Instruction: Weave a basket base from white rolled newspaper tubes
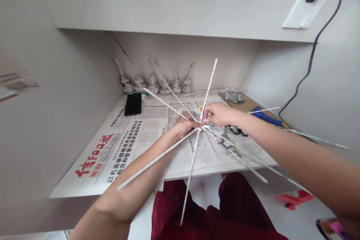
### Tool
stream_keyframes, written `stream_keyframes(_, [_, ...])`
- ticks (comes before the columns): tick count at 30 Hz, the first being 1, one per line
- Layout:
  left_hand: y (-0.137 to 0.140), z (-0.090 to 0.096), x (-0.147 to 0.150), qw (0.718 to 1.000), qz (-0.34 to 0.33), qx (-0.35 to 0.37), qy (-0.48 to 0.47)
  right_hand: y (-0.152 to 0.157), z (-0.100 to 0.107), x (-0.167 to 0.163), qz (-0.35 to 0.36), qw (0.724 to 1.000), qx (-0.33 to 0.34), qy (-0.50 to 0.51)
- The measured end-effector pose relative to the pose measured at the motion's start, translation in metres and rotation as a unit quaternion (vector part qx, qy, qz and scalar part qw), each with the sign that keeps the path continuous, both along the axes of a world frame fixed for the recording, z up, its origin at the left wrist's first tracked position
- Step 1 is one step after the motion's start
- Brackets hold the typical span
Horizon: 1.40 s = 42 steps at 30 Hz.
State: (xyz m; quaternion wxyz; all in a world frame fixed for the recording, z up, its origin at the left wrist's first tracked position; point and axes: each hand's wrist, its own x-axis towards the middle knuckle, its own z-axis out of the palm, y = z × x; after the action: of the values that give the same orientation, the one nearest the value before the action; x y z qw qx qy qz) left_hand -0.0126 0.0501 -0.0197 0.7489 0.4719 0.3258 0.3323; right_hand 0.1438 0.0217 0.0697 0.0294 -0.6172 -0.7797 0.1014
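Held just right of center in the frame, between 2 bare hands: a star of crossed paper sticks [200,129], fanning out toward the top, left, bottom and right of the frame. Pinching the crossing from its left side with the left hand [185,124], closed firmly, with the thumb over the top. Pinching too with the right hand [215,113], just to the upper right of the crossing, closed at the fingertips on part of the same star; cannot tell on which stick.

Spread beneath, across the middle of the frame: newspaper [146,120], printed in black and red. Lying on it, left of center: a black phone [133,104]. Lined up along the back, above center: 6 gourd-shaped pieces [152,84], coiled and pale gray. Lying to the right of these: loose sticks [197,95].

Resting right of center: a brown board [247,105], a crumpled gray thing [234,97] and a blue-handled tool [270,117], with black looped handles [237,131] partly hidden by the right forearm. Mounted at upper right: a white wall socket [298,15], with a black cord [309,63] plugged in. Visible at the bottom of the frame: dark red trousers [236,210].
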Motion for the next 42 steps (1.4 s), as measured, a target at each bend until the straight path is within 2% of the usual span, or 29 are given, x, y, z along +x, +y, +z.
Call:
stream_keyframes(5, [-0.002, 0.003, 0.001, 0.999, 0.033, -0.011, 0.008, -0.005, -0.002, -0.001, 0.011, 0.999, 0.039, -0.027])
stream_keyframes(11, [0.0, -0.001, 0.006, 0.996, 0.081, -0.019, 0.023, -0.027, 0.003, -0.016, 0.061, 0.985, 0.108, -0.122])
stream_keyframes(15, [0.002, -0.005, 0.008, 0.995, 0.093, -0.014, 0.023, -0.04, 0.0, -0.023, 0.051, 0.984, 0.101, -0.135])
stream_keyframes(19, [0.001, -0.002, 0.007, 0.996, 0.093, -0.005, 0.016, -0.042, -0.01, -0.016, 0.045, 0.991, 0.099, -0.08])
stream_keyframes(22, [0.001, 0.001, 0.006, 0.996, 0.081, -0.026, 0.01, -0.042, -0.016, -0.007, 0.033, 0.995, 0.089, -0.027])
stream_keyframes(29, [0.005, -0.001, 0.0, 0.998, -0.011, -0.057, 0.007, -0.049, -0.023, 0.002, 0.002, 0.996, 0.079, 0.029])
stream_keyframes(34, [0.006, -0.006, 0.0, 0.999, -0.022, -0.04, -0.008, -0.049, -0.033, 0.006, -0.027, 0.991, 0.048, 0.121])
stream_keyframes(38, [0.003, -0.007, 0.002, 1.0, -0.001, -0.028, -0.003, -0.049, -0.043, 0.007, -0.1, 0.968, -0.037, 0.227])
stream_keyframes(42, [0.001, -0.005, 0.002, 1.0, -0.001, -0.011, 0.006, -0.053, -0.041, 0.001, -0.173, 0.922, -0.122, 0.325])
